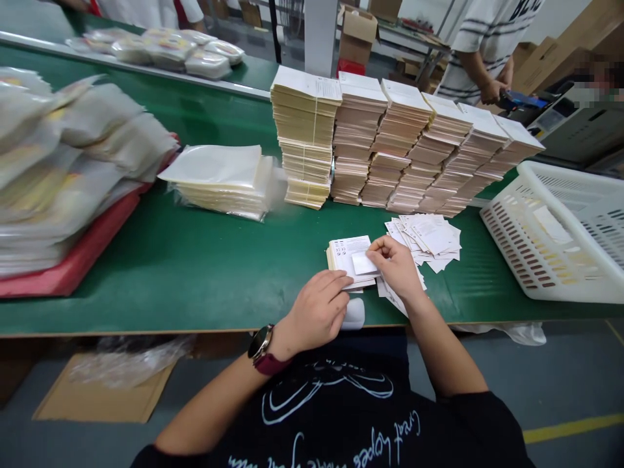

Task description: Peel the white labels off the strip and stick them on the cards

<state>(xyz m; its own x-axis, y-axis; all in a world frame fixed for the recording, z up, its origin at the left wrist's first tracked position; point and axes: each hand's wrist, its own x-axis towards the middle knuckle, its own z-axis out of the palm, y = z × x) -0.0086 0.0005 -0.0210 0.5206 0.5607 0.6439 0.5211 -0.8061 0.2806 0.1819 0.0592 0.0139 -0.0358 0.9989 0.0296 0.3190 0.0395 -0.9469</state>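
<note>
A small stack of printed cards [344,249] lies on the green table near its front edge. My left hand [319,304], with a watch on the wrist, rests its outstretched fingers on the stack's near left side. Between thumb and fingertips, my right hand [397,263] pinches a small white slip of paper [363,263] over the top card. Loose printed cards [429,237] are spread to the right, some partly hidden under my right hand. A white rounded object [355,313] sits at the table edge by my left fingers; its kind is unclear.
Tall stacks of cards [361,114] stand in a row behind the work spot. A white plastic basket [531,260] is at the right. Left are a bagged bundle [219,179] and piled plastic packets [92,162] on a red tray [73,273]. Two people stand beyond the table.
</note>
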